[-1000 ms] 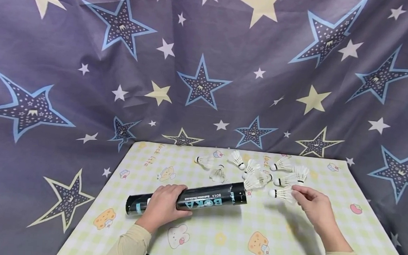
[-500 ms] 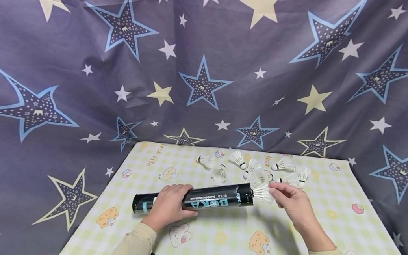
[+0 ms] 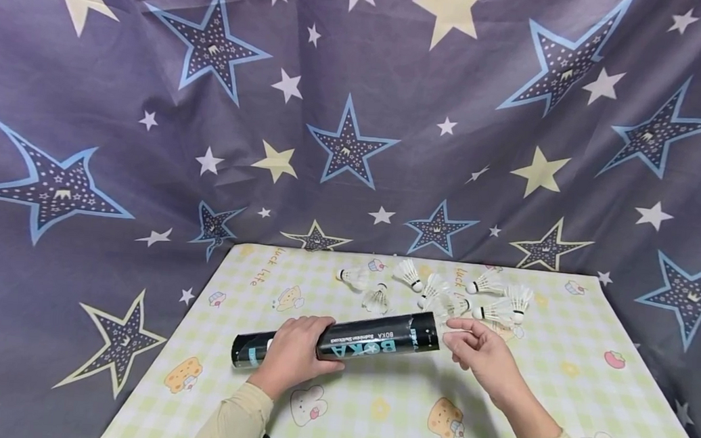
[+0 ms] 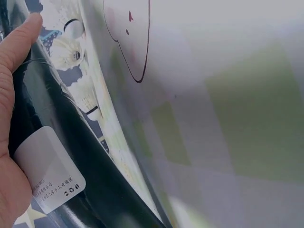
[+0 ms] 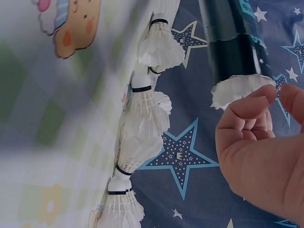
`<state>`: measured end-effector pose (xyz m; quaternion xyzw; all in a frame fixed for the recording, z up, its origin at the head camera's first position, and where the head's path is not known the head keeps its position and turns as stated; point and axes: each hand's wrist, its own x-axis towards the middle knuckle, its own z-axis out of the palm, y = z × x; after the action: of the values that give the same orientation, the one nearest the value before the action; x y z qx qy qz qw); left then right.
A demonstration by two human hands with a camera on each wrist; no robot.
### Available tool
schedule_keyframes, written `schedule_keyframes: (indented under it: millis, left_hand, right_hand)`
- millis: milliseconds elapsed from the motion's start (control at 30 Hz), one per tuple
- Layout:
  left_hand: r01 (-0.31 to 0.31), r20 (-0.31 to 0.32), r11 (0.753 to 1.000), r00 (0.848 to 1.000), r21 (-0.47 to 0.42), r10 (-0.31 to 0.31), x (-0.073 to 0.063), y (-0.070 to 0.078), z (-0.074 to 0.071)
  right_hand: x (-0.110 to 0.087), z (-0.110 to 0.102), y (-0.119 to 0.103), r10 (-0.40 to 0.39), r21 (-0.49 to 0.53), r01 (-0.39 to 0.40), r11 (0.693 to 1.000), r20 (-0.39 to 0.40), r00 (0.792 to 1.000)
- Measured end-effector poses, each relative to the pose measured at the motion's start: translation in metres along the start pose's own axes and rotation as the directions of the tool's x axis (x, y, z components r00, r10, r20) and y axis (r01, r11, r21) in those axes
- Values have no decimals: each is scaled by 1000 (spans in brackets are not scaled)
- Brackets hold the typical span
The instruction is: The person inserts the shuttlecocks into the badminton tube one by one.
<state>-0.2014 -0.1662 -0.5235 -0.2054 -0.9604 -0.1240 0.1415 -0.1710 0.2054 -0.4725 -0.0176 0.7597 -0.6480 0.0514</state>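
My left hand [image 3: 295,351] grips a black badminton shuttlecock tube [image 3: 381,338] around its middle, holding it nearly level above the table, its mouth to the right. The left wrist view shows the fingers along the tube and a white label [image 4: 52,171] on its side. At the mouth, my right hand [image 3: 484,357] pinches the feather end of a shuttlecock [image 5: 232,91] with thumb and fingertips. Only its white feather rim sticks out; the cork end is hidden inside the tube.
Several white shuttlecocks lie loose at the back of the table, among them one at the left [image 3: 352,277] and one at the right [image 3: 495,312]. A checked cloth [image 3: 384,432] covers the table. Behind its far edge hangs a star-patterned curtain [image 3: 361,64].
My right hand has moved left with the shuttlecock, from beside the loose ones to the tube's mouth, and the shuttlecock has slid inside. The tube has shifted slightly right.
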Motion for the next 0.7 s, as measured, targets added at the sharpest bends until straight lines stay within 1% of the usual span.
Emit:
schedule_keyframes:
  millis: [167, 300, 567, 700]
  left_hand:
    - [22, -10, 1000, 1000, -11, -22, 1, -2, 0]
    - [25, -16, 1000, 1000, -5, -25, 1, -3, 1]
    - [19, -23, 999, 1000, -44, -20, 2, 1, 2]
    - [16, -27, 998, 999, -61, -17, 2, 3, 2]
  right_hand:
    - [-2, 0, 3, -71, -56, 70, 996, -22, 997]
    - [-4, 2, 7, -108, -60, 107, 992, -22, 994]
    - [-4, 5, 9, -122, -53, 121, 991, -27, 992]
    - [-4, 7, 9, -111, -38, 110, 993, -13, 994]
